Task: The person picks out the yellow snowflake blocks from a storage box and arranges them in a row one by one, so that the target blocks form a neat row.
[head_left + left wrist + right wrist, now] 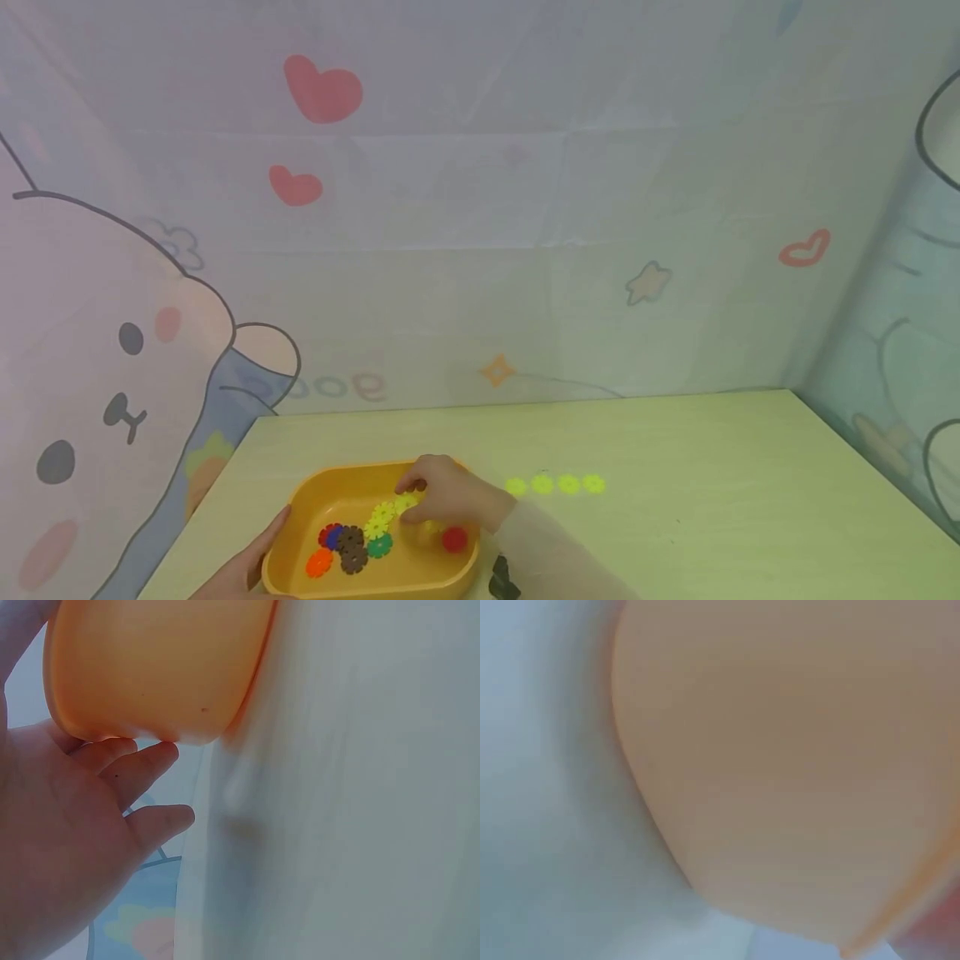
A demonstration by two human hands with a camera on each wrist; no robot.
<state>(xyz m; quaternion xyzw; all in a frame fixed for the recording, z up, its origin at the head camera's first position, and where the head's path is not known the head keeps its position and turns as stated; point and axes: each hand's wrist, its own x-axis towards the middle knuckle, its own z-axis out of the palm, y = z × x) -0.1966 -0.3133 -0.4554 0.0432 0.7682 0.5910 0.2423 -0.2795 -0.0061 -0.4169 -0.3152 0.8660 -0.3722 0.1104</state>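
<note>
A yellow-orange plastic basin (300, 508) stands at the table's front left. My left hand (243, 571) holds its left end; in the left wrist view the fingers (146, 769) of that hand lie against the basin's outer wall (165, 667). Reaching over the right part of the basin, my right hand (450, 496) has its thumb and fingers apart around yellow snowflake discs (406, 502). Other discs in the basin are brown (354, 558), orange (319, 562), green (379, 546), blue and red (454, 540). The right wrist view shows the basin wall (780, 765) up close, without the fingers.
On the pale table (675, 500), several yellow snowflake discs (568, 484) lie in a row right of the basin. A small dark object (503, 579) is beside the right sleeve (558, 554). A printed cloth (480, 208) hangs behind the table.
</note>
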